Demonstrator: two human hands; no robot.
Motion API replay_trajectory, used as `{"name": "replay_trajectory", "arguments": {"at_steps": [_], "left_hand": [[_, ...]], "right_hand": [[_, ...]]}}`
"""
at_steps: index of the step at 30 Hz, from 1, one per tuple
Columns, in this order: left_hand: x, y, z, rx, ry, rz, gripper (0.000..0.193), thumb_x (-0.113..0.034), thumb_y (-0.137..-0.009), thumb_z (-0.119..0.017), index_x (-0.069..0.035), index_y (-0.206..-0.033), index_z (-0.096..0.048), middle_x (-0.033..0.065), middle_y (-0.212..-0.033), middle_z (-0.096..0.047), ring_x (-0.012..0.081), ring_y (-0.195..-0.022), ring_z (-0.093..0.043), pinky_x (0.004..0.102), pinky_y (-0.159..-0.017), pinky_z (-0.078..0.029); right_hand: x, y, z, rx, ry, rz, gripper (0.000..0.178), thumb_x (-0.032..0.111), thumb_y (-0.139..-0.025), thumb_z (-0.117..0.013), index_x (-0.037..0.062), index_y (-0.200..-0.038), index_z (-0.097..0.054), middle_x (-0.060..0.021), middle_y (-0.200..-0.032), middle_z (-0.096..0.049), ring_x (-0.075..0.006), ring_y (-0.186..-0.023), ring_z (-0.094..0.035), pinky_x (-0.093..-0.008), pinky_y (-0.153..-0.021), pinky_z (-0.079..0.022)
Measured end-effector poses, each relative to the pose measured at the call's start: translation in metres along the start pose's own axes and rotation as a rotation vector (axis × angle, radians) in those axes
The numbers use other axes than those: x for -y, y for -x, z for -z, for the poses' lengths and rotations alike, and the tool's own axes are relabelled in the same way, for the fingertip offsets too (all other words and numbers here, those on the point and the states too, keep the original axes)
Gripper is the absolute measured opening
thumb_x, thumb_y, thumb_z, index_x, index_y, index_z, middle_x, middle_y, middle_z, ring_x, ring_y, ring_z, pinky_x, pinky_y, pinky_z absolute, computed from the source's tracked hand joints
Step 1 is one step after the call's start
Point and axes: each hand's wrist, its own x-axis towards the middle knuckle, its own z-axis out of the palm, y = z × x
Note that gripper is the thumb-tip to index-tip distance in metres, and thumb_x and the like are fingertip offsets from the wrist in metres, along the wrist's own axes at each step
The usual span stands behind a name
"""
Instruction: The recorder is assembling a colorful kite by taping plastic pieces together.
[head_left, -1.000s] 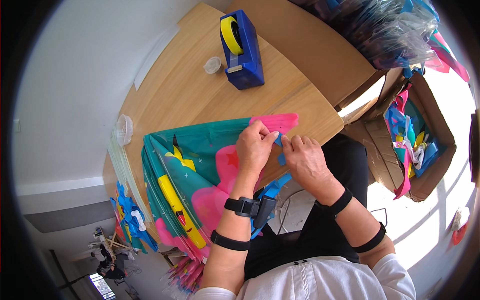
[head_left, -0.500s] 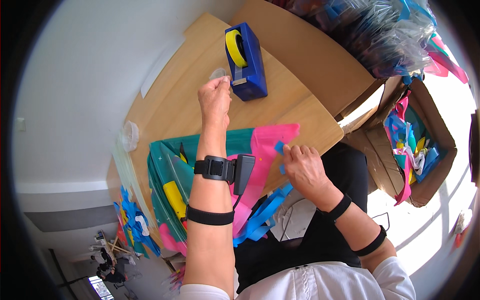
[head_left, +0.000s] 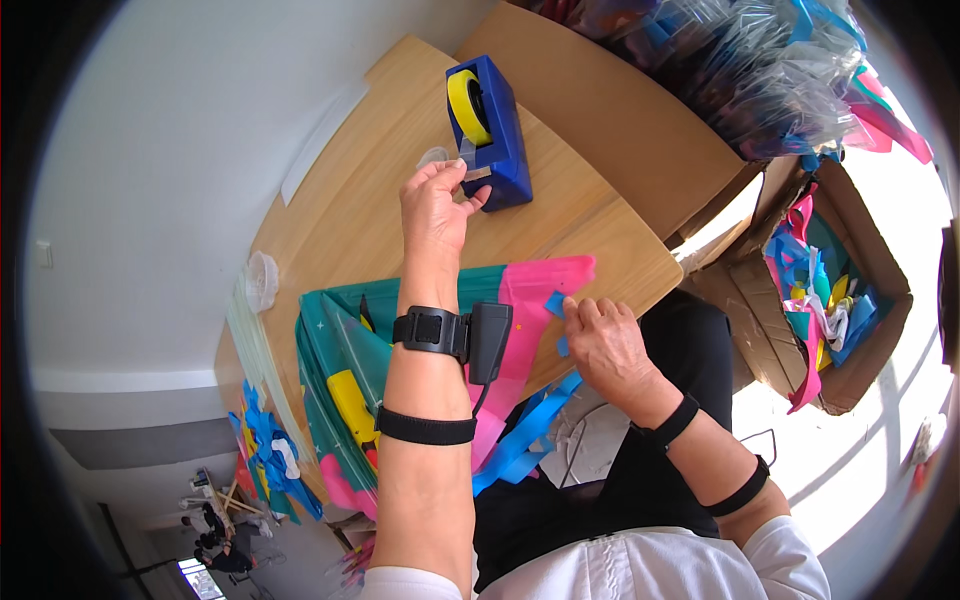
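My left hand is at the front of a blue tape dispenser with a yellow-cored roll of clear tape. Its thumb is spread from the fingers, and the fingertips touch the tape end at the cutter. My right hand is closed, thumb and finger pinching a blue ribbon-like strip by the edge of a pink and green printed plastic sheet. The rest of that strip is partly hidden under the hand. More blue ribbon hangs below the table edge.
The sheet lies over the near edge of a wooden table. A clear plastic cup stands at the left edge. Right of the table are a large cardboard box, bagged plastic pieces and an open carton of coloured scraps.
My left hand has gone from closed fingers beside the dispenser to thumb and fingers spread at its cutter. My right hand stays nearly in place on the blue strip.
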Motion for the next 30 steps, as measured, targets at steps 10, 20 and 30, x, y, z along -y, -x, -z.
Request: {"name": "replay_trajectory", "arguments": {"at_steps": [10,20,30], "left_hand": [[0.021,0.027,-0.002,-0.111,0.086,-0.078,0.01,-0.005,-0.087,-0.061,-0.002,-0.08,-0.055,0.006,-0.086,-0.051,0.0167,-0.082,-0.05,0.0404,-0.075,-0.052],[0.034,0.006,0.008,-0.062,0.545,0.409,0.009,-0.007,-0.095,-0.053,-0.001,-0.09,-0.049,0.0077,-0.074,-0.048,0.0181,-0.065,-0.046,0.0311,-0.06,-0.042],[0.036,0.062,0.008,0.709,-0.895,0.158,0.008,-0.004,-0.085,-0.061,-0.001,-0.078,-0.059,0.0036,-0.067,-0.057,0.0127,-0.064,-0.052,0.0296,-0.056,-0.042]], "right_hand": [[0.001,0.0,0.002,0.035,-0.023,-0.01,0.036,0.008,-0.079,-0.059,-0.0093,-0.11,-0.059,-0.009,-0.075,-0.054,-0.023,-0.074,-0.058,-0.0342,-0.062,-0.045],[0.003,-0.001,0.005,0.016,-0.008,-0.002,0.032,0.008,-0.079,-0.059,-0.008,-0.107,-0.06,-0.0088,-0.075,-0.055,-0.0228,-0.074,-0.058,-0.0333,-0.062,-0.045],[-0.001,0.002,0.001,0.029,0.001,-0.008,0.031,0.009,-0.078,-0.059,-0.0071,-0.105,-0.061,-0.008,-0.076,-0.054,-0.0218,-0.073,-0.057,-0.0332,-0.061,-0.044]]}}
